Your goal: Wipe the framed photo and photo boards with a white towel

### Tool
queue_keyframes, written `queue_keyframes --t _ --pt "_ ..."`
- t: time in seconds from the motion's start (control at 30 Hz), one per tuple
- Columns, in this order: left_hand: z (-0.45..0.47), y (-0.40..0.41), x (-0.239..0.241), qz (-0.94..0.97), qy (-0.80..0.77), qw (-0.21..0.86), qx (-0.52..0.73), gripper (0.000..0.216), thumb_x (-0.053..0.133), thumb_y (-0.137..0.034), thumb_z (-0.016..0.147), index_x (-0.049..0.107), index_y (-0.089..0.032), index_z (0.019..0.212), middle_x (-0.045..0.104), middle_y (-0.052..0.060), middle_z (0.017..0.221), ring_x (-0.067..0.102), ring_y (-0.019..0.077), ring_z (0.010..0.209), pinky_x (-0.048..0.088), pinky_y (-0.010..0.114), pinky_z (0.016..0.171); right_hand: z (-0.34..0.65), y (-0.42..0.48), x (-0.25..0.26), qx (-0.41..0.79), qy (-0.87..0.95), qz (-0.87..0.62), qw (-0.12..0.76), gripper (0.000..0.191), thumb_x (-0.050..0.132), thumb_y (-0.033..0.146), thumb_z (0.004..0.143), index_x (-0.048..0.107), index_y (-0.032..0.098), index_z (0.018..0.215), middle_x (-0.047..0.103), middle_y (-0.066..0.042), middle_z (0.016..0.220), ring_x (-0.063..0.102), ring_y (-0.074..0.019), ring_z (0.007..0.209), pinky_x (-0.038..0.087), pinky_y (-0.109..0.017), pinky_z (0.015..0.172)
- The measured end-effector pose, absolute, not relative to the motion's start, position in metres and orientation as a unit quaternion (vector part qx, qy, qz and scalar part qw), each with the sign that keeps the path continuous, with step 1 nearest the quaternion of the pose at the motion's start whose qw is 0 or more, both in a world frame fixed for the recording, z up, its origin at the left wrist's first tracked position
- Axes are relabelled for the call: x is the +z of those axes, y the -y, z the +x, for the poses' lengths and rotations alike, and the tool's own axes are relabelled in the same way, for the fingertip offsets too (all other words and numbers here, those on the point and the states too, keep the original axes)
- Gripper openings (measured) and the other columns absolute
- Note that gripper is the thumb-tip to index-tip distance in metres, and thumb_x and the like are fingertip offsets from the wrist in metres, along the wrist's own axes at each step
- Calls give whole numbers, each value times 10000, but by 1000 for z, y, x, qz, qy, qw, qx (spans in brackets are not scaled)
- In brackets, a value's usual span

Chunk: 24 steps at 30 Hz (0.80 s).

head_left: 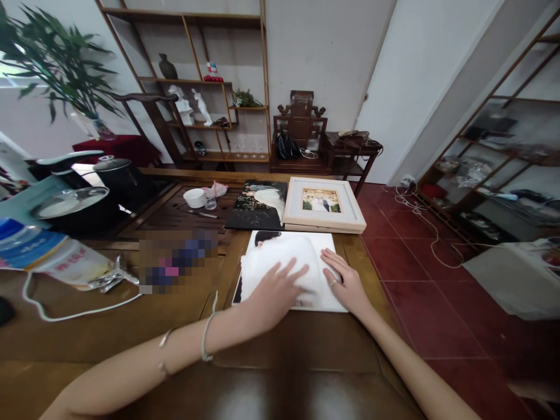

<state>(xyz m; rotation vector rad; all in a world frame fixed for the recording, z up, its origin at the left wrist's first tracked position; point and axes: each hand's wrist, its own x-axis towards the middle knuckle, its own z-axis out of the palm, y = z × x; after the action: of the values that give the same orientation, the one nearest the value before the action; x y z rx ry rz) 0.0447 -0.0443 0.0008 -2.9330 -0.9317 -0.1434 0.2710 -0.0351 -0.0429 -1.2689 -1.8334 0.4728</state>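
Note:
A picture panel [265, 238] with a white edge lies flat on the wooden table, part of a dark-haired figure showing at its top. Much of its surface is under a white sheet [262, 265] that looks like thin cloth or tissue; I cannot tell which. Across this sheet rests my left hand [280, 289], fingers spread and slightly blurred, palm down. At the panel's right side lies my right hand [343, 277], flat with its fingers stretched out and a ring on one. Both hands partly hide the panel.
Behind the panel lie a dark wedding photo [258, 204] and a stacked pale picture frame [324, 204]. Left of them are a white cup [195, 198], a lidded pan [72, 204] and a plastic package [56, 256]. A white cable [83, 317] crosses the wooden table [166, 344].

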Motion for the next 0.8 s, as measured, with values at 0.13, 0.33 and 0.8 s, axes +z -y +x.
queue_keyframes --t 0.13,0.33,0.8 --pt "48 -3 3 -938 341 24 -52 319 551 -219 875 602 -281 1183 339 17 1471 272 322 1355 304 508 1046 272 35 -43 171 741 -504 409 354 501 236 862 621 181 1190 592 -110 1269 487 -246 1249 384 -479 1062" --pt "50 3 -9 -942 325 51 -66 266 561 -184 861 651 -251 1102 323 48 1480 252 339 1359 270 537 1052 271 35 -43 164 737 -512 409 351 503 218 854 624 204 1184 599 -93 1261 499 -241 1240 394 -476 1055" --pt "30 72 0 -968 236 -39 -78 225 524 -208 891 661 -285 1051 279 -13 1502 187 276 1390 212 487 1109 271 36 -38 176 735 -510 412 356 495 211 855 625 223 1186 602 -86 1260 502 -241 1235 399 -483 1049"
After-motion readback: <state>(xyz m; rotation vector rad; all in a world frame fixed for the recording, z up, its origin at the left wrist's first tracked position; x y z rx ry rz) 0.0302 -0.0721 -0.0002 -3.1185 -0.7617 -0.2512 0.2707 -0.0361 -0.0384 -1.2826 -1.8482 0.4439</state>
